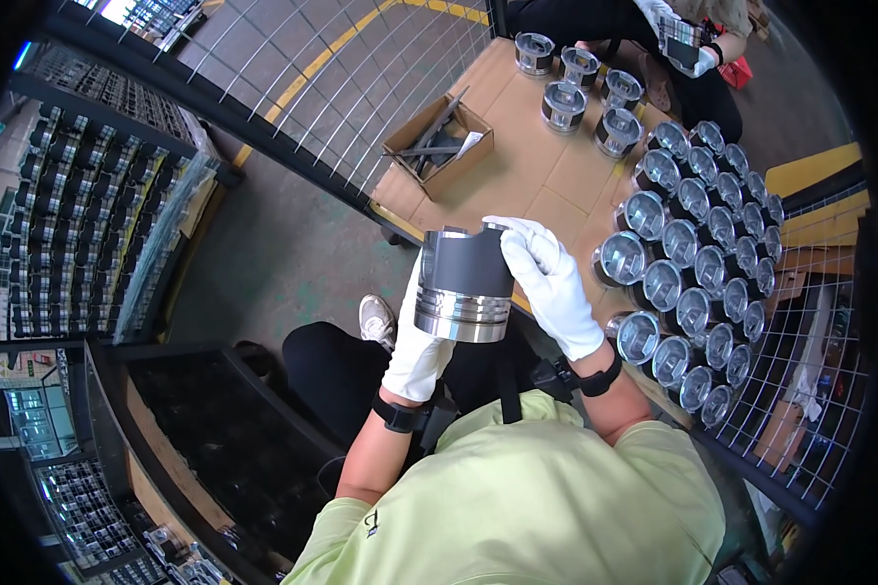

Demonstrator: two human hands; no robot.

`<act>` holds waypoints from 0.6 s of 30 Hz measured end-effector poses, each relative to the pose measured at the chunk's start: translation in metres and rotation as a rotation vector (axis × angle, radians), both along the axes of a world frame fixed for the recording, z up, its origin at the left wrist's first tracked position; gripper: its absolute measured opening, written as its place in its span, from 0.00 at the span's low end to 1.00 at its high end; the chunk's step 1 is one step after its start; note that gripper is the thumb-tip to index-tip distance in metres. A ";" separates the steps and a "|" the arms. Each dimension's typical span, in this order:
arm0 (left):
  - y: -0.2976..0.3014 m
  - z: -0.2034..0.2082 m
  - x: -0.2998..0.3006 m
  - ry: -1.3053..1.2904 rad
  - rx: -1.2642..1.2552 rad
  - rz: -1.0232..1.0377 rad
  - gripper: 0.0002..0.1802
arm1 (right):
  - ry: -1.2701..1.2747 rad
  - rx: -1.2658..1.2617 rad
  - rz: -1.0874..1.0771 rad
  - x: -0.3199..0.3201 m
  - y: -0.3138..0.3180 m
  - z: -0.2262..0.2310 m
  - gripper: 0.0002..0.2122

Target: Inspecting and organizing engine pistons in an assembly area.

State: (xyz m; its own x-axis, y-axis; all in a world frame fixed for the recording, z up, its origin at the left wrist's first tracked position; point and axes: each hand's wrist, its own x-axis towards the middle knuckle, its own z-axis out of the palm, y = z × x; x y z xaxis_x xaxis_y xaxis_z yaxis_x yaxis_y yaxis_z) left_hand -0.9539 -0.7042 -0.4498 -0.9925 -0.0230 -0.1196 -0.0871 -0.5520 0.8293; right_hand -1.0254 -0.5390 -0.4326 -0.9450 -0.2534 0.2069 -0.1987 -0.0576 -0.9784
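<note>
Between my two white-gloved hands is a large engine piston point(466, 278), with a dark coated skirt at the top and shiny ring grooves at the bottom. My left hand point(419, 341) grips its left side from behind; part of those fingers is hidden by the metal. On the upper right edge, my right hand point(548, 278) is closed with its fingers over the skirt's rim. Both hands hold the piston in front of my body, by the near edge of a cardboard-covered surface point(517, 190).
Rows of pistons point(693, 234) stand on the right, beside wire mesh point(800, 390). Several more pistons point(563, 105) stand farther back. An open cardboard box point(439, 146) holds dark tools. Another person's gloved hands point(693, 60) hold a piston at the far right. Stacked racks point(88, 214) fill the left.
</note>
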 end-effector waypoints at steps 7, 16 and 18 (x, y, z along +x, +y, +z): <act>-0.003 0.006 -0.003 0.284 -0.635 0.212 0.37 | -0.611 -0.528 0.105 0.003 -0.002 -0.007 0.22; -0.002 0.022 -0.005 0.622 -1.319 0.423 0.44 | -0.845 -1.046 0.408 -0.016 -0.012 -0.035 0.19; 0.005 0.017 -0.002 0.276 -1.022 0.378 0.46 | -0.830 -1.069 0.450 -0.019 -0.014 -0.036 0.20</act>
State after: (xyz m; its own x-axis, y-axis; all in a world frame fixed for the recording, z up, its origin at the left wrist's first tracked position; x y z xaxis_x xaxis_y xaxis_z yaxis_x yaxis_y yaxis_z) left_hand -0.9559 -0.6997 -0.4329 -0.8904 -0.2898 0.3509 0.1987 0.4462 0.8726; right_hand -1.0440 -0.5530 -0.4687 -0.7669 -0.6370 -0.0778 0.6338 -0.7330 -0.2470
